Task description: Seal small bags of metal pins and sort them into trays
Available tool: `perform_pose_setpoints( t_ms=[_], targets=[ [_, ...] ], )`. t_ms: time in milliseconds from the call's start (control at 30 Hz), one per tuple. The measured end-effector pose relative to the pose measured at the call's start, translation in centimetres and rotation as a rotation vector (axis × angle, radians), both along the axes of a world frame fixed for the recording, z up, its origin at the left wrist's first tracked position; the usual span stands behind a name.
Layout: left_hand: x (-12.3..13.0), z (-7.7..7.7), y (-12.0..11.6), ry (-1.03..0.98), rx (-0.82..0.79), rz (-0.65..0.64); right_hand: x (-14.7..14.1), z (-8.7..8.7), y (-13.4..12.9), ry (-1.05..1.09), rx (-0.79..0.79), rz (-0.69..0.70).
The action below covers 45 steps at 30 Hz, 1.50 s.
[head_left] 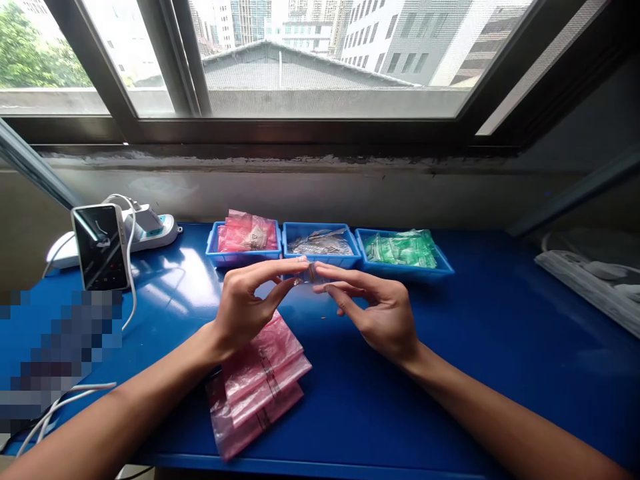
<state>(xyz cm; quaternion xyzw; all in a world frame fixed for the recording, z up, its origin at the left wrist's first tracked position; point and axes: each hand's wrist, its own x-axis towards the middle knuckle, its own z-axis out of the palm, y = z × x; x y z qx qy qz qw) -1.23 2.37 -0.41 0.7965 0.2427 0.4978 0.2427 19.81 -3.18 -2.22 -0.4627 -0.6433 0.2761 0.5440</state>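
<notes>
My left hand (245, 310) and my right hand (377, 317) meet in the middle of the blue table (475, 333). Between their fingertips is a small clear plastic bag (305, 275) with a small metallic item (313, 272) inside or against it. A loose stack of pink plastic bags (257, 380) lies under my left wrist, and neither hand touches it. Just beyond my fingertips stand a blue tray of pink bags (240, 261), a blue tray of clear bags with metal parts (335, 259), and a blue tray of green bags (405, 272).
A black handheld device (99, 247) leans on a white power strip (150, 230) at the far left, with white cables nearby. A pixelated patch (60, 353) covers the table's left side. A grey-white object (590, 280) lies at right, below a window.
</notes>
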Motion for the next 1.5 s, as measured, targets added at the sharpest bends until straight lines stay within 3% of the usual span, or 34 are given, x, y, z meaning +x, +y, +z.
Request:
perform_pose_setpoints(
  t_ms=[133, 333, 633, 700, 800, 933, 1067, 1267, 1500],
  targets=[
    [0.1, 0.2, -0.2, 0.047, -0.078, -0.009, -0.1, 0.4, 0.0, -0.002, -0.032, 0.028],
    [0.2, 0.0, -0.2, 0.145, -0.346, -0.038, 0.0, 0.6, 0.5, 0.086, -0.295, 0.204],
    [0.1, 0.3, 0.3, 0.023, -0.422, 0.040, 0.9, 0.1, 3.3, 0.460, -0.352, -0.054],
    [0.1, 0.4, 0.3, 0.022, -0.413, 0.049, 1.0, 0.1, 3.1, 0.407, -0.374, -0.033],
    [0.1, 0.4, 0.4, 0.030, -0.402, 0.067, 0.5, 0.4, 2.0, 0.101, -0.348, 0.101],
    [0.0, 0.4, 0.5, 0.035, -0.397, 0.070, -0.3, 0.5, 0.5, -0.373, -0.109, 0.396],
    [0.0, 0.3, 0.4, 0.045, -0.389, 0.064, -0.6, -0.4, 0.2, -0.585, 0.042, 0.546],
    [-0.1, 0.2, 0.5, 0.095, -0.426, 0.005, -0.4, -1.2, 0.5, -0.421, 0.112, 0.505],
    [-0.1, 0.1, 1.1, 0.018, -0.608, -0.132, 0.2, -0.1, 0.9, -0.190, -0.178, 0.536]
  ],
)
